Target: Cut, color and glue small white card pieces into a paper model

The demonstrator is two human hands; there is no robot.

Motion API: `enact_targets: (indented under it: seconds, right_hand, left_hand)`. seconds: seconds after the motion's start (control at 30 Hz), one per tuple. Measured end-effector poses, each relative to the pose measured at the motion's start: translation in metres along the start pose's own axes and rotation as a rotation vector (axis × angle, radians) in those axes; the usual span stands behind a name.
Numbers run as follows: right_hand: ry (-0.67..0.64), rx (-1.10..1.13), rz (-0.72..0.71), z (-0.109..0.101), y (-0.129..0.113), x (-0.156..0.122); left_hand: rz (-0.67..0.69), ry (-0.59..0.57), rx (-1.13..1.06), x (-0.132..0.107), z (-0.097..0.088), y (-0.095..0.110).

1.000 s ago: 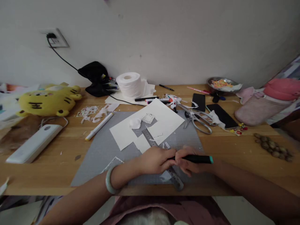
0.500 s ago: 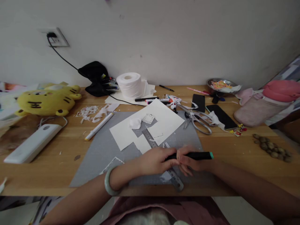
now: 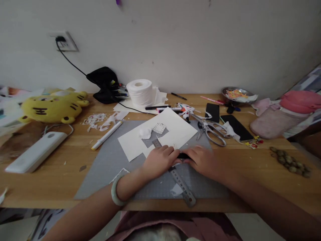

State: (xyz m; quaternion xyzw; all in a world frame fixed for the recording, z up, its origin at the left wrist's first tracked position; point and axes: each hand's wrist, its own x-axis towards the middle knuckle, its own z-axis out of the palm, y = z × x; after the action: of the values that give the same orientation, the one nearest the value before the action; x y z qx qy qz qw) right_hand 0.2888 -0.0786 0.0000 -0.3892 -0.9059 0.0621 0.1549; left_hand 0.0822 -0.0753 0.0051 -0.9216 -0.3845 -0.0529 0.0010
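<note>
A black marker lies level between my hands, most of it hidden by the fingers. My left hand wraps around one end, a pale bangle on its wrist. Around the other end my right hand is closed. Under them a steel ruler slants over the grey cutting mat and across the notched white paper. On that paper lie a crumpled white piece and a small cut-out with a drawn black outline.
Silver scissors and two phones lie to the right, near a metal bowl. A white marker, a yellow plush toy and a white power strip are on the left. Behind stands a paper roll.
Both hands have moved slightly away from me, over the paper's near edge. The marker's green-tipped end, visible before, is now covered by my right hand. More of the ruler shows.
</note>
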Motion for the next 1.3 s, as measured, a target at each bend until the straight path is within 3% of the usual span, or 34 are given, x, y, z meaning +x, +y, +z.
enact_targets:
  seconds: [0.07,0.23,0.43,0.63,0.97,1.3]
  right_hand:
    - [-0.04,0.028,0.031,0.003,-0.001,-0.001]
    - [0.004,0.032,0.059,-0.005,0.002,-0.004]
    - [-0.042,-0.01,-0.085,-0.006,-0.008,-0.006]
    - [-0.117,0.092,-0.032,-0.001,-0.015,-0.007]
    - [-0.146,0.173,-0.127,0.004,-0.017,-0.005]
    - [-0.164,0.053,-0.003,0.018,-0.021,-0.008]
  left_hand:
    - [-0.011,-0.028,-0.043,0.0,0.002,0.002]
    - [-0.047,-0.078,-0.095,0.0,-0.002,-0.004]
    - [0.05,-0.105,-0.127,-0.004,0.0,0.002]
    - [0.114,-0.125,-0.127,-0.004,0.004,0.008]
    - [0.025,-0.183,-0.093,-0.005,-0.001,0.014]
    - [0.036,-0.18,-0.115,-0.003,0.009,0.009]
